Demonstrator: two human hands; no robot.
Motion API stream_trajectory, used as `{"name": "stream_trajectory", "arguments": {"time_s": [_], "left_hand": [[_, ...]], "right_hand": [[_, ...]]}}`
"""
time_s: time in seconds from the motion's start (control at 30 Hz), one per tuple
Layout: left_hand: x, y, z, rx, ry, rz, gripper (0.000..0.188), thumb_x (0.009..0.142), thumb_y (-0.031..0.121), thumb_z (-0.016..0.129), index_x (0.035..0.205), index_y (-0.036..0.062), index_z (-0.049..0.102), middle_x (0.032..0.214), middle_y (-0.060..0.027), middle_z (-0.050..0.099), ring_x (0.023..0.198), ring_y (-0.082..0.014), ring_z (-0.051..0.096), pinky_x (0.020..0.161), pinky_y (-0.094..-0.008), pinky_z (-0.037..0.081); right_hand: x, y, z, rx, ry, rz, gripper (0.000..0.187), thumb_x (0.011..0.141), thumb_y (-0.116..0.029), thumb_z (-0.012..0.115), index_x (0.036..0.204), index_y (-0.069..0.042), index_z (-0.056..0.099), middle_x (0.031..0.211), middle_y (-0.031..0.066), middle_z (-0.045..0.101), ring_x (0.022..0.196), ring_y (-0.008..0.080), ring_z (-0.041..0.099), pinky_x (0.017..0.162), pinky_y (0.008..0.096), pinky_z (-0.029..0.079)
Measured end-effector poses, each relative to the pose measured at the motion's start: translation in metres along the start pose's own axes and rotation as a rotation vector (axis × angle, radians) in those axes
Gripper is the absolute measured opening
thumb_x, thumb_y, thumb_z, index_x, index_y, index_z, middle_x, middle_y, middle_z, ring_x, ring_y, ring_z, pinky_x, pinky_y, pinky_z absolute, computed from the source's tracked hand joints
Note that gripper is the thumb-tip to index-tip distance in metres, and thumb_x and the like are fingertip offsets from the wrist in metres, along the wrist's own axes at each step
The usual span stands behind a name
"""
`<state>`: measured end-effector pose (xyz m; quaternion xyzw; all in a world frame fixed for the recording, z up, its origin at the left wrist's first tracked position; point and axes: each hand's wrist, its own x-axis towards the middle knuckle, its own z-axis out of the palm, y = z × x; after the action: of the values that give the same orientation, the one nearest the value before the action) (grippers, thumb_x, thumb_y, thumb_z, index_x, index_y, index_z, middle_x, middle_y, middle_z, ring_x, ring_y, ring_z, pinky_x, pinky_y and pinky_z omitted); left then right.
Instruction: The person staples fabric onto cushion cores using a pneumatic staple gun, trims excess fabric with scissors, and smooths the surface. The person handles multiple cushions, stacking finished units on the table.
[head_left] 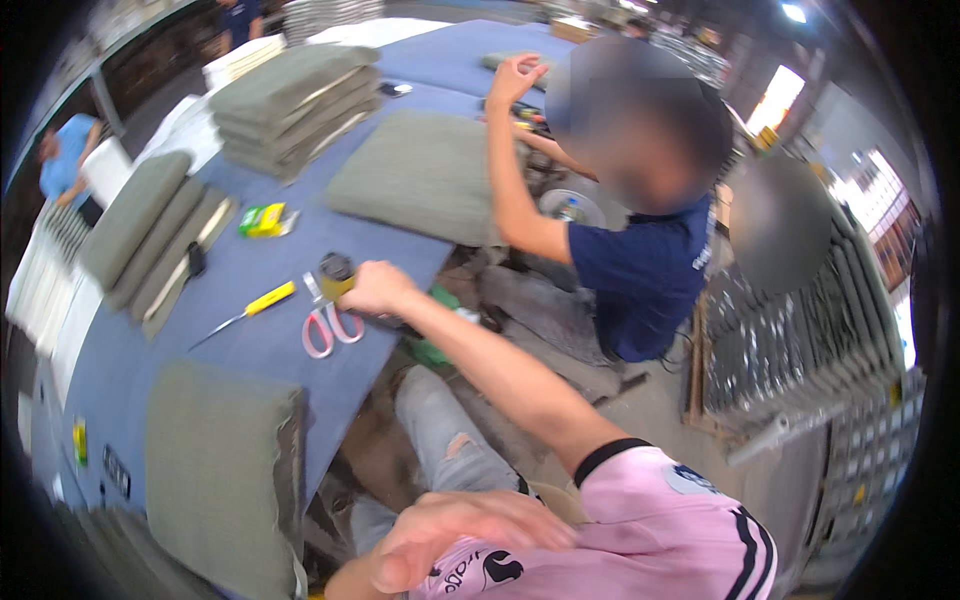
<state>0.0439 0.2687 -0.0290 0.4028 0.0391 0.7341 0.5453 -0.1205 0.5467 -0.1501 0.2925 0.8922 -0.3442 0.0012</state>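
The left hand (pixel 460 530) is blurred, its forearm (pixel 352 582) cropped.

Dark lettering (pixel 462 568) beside a black emblem (pixel 503 567) on a pink shirt (pixel 660 530), white lettering (pixel 704 245), too small to read, on a co-worker's navy shirt (pixel 640 285)

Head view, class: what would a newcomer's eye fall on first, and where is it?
Probably the bright pink shirt at the lower edge, its wearer's right hand gripping a dark-and-yellow object at the blue table. Below-left of that hand are pink-handled scissors and a yellow-handled tool. Grey-green pads stand stacked toward the table's far left.
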Motion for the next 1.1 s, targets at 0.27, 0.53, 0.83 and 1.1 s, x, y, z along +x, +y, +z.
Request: {"name": "stream_trajectory", "arguments": {"time_s": [0.27,0.53,0.83,1.1], "left_hand": [[0.056,0.042,0.091,-0.740,-0.180,0.372,0.092,0.103,0.063,0.062,0.147,-0.0182,0.060,0.147,-0.0369,0.063,0.142,-0.0444,0.060,0.120,-0.0550,0.048],[0.039,0.020,0.032,-0.365,-0.361,0.533,0.087,0.117,0.062,0.031,0.134,-0.0163,0.064,0.132,-0.0350,0.066,0.128,-0.0430,0.068,0.106,-0.0483,0.057],[0.081,0.023,0.094,-0.556,-0.252,0.752,0.078,0.117,0.062,0.030,0.120,-0.0075,0.065,0.120,-0.0289,0.065,0.101,-0.0335,0.068,0.086,-0.0435,0.059],[0.083,0.007,0.106,-0.735,-0.196,0.648,0.074,0.117,0.060,0.033,0.119,-0.0066,0.066,0.118,-0.0280,0.065,0.099,-0.0326,0.068,0.085,-0.0422,0.059]], "right_hand": [[-0.007,-0.002,0.011,-0.014,0.059,-0.018,0.060,0.078,-0.050,0.081,0.111,0.000,0.085,0.109,0.0267,0.082,0.108,0.0444,0.079,0.096,0.0514,0.060],[0.009,0.008,0.013,0.058,-0.010,-0.007,0.053,0.079,-0.044,0.084,0.098,0.006,0.083,0.084,0.0241,0.080,0.079,0.0355,0.080,0.077,0.0468,0.062],[0.016,0.016,0.015,0.019,-0.012,-0.040,0.065,0.076,-0.054,0.082,0.098,0.007,0.083,0.087,0.0284,0.080,0.091,0.0421,0.081,0.087,0.0494,0.062],[0.005,0.010,0.007,-0.016,0.022,0.021,0.059,0.077,-0.047,0.081,0.112,0.001,0.085,0.115,0.0299,0.081,0.111,0.0445,0.079,0.097,0.0505,0.062]]}}
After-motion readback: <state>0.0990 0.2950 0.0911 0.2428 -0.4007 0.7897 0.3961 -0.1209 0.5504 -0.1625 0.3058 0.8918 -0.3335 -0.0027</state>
